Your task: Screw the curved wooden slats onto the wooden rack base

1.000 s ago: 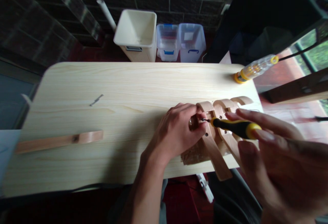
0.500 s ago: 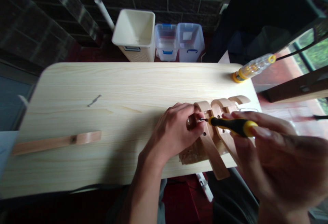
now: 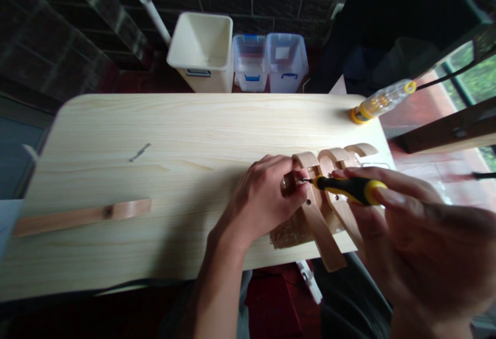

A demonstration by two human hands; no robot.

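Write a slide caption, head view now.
Right hand holds a yellow-and-black screwdriver at curved wooden pieces, its tip beside the left hand.

Right hand (image 3: 434,246): fingertips crept slightly forward along yellow-and-black screwdriver (image 3: 349,189), nearer left hand (image 3: 265,191). Right thumb drawn up closer beneath the handle.

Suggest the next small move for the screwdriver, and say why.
Probably press the screwdriver lightly before turning: the right grip holds its handle, and its tip sits at the fingertips of the left grip, by a wooden strip, but whether it is seated is too small to see.
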